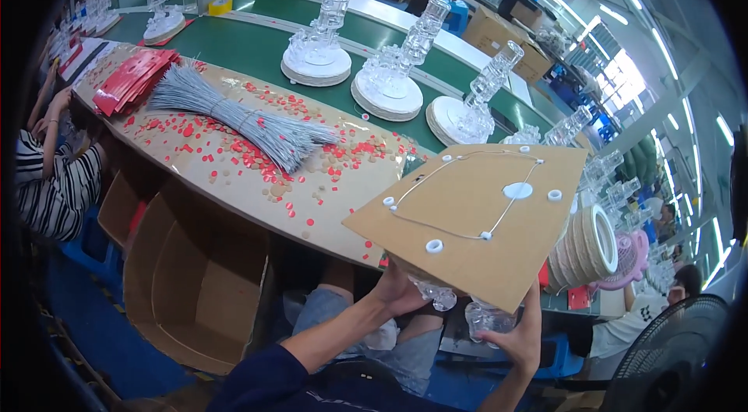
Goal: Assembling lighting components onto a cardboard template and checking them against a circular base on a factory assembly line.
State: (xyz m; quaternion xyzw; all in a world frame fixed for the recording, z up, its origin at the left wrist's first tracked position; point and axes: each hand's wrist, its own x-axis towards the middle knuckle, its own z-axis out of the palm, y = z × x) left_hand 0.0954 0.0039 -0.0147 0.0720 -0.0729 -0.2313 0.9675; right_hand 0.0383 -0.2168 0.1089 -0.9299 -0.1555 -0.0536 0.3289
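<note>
Between my hands, tilted above the table's near edge, is a flat brown board [460, 217]. Small white rings, a white oval disc [517, 191] and a pale cord looped through white fasteners sit on its upper face. Clear plastic pieces [491, 318] show beneath it. My left hand [399, 291] is closed under the board's near left edge, its fingertips hidden. My right hand [520, 334] is closed at the near right corner, with the thumb against a clear piece and fingers up along the board's edge.
A bundle of grey wire ties [241, 116], red packets [135, 82] and scattered red and tan discs lie on the table [226, 186]. Clear plastic assemblies on round white bases [315, 65] stand on the green conveyor [257, 7]. An open cardboard box [195, 287] is at lower left; a fan [670, 350] is at right.
</note>
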